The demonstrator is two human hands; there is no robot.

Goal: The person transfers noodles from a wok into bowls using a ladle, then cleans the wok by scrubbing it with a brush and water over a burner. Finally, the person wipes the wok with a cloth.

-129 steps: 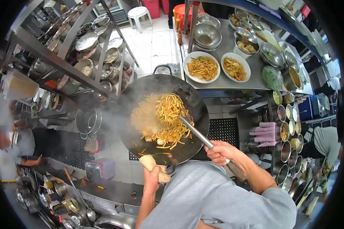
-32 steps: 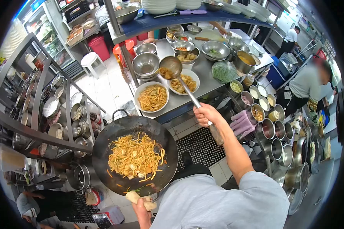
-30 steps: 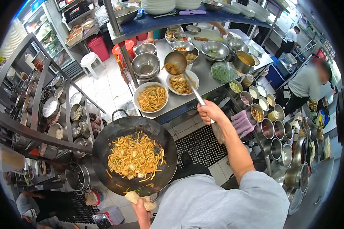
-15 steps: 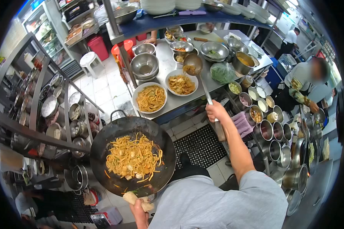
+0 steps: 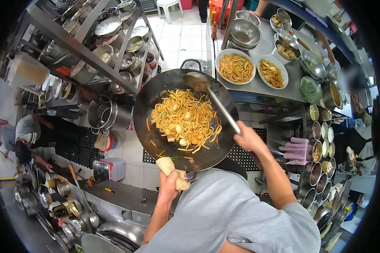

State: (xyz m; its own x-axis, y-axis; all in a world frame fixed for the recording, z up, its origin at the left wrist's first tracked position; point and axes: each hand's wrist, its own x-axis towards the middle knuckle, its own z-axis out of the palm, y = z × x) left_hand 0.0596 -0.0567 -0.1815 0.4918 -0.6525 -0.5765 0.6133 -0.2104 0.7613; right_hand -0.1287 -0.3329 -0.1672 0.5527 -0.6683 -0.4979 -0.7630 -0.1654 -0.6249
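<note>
My left hand [image 5: 168, 185] is closed on a thick beige cloth [image 5: 166, 165] at the near rim of a large black wok [image 5: 142, 105]; the cloth hides whatever it wraps there. A heap of brown noodles [image 5: 183, 114] with pale chunks fills the middle of the wok. In my right hand [image 5: 250, 137] is the handle of a long metal ladle [image 5: 224, 110]. Its bowl end is over the wok's far side, above the noodles and slightly blurred. Beyond the wok, a white bowl [image 5: 236, 82] of noodles stands beside a second white bowl [image 5: 285, 80] of similar food.
A steel counter [image 5: 257, 92] with stacked metal bowls [image 5: 245, 33] lies ahead right. On the left stands a metal rack [image 5: 88, 55] of pots. Ingredient tins [image 5: 317, 130] line my right. A person [image 5: 27, 130] works at far left, others at right.
The ladle has moved from over the second white bowl to above the wok. My view has turned left; the wok, still with my left hand and the cloth at its rim, now sits more centrally.
</note>
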